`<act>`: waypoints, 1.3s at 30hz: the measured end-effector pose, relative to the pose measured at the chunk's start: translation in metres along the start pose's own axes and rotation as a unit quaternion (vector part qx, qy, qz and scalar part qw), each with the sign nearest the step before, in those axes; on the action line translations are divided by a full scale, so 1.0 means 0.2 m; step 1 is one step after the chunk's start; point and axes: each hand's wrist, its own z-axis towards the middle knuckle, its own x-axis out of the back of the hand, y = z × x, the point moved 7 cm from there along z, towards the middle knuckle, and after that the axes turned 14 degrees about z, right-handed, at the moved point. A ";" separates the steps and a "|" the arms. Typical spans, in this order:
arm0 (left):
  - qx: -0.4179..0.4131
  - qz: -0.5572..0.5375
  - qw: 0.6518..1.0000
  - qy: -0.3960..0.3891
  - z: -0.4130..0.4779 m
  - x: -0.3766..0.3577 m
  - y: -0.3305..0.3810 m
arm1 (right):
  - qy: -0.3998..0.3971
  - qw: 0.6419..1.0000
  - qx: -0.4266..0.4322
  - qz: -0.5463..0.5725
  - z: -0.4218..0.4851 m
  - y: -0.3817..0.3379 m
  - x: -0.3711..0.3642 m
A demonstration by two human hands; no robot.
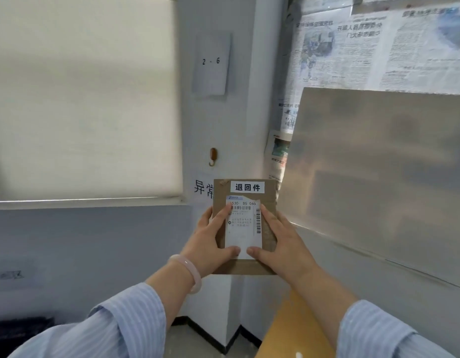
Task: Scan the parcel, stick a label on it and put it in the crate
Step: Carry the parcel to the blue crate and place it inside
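Note:
A flat brown cardboard parcel (245, 266) is held up in front of me, facing the camera. A white shipping slip with barcodes (243, 228) covers its middle. Above it sits a small white label with black characters (247, 187), near the top edge. My left hand (210, 241) grips the parcel's left side, thumb on the slip's lower edge. My right hand (278, 244) grips the right side, thumb also on the slip. No crate or scanner is in view.
A wall corner stands right behind the parcel, with a hook (212, 156) and a paper sign (212, 63). A window blind (81, 94) hangs on the left. Newspapers (365, 47) and a translucent panel (378, 177) cover the right wall. A yellow-brown surface (288, 329) lies below right.

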 end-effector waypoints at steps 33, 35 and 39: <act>0.379 0.105 0.916 0.078 -1.40 2.00 -3.06 | -0.326 0.928 0.106 0.149 0.38 -1.77 -3.59; 0.386 0.106 0.913 0.074 -1.35 2.06 -3.18 | -0.333 0.925 0.101 0.154 0.48 -1.79 -3.72; 0.399 0.102 0.908 0.078 -1.30 2.13 -3.44 | -0.351 0.920 0.096 0.148 0.62 -1.83 -3.96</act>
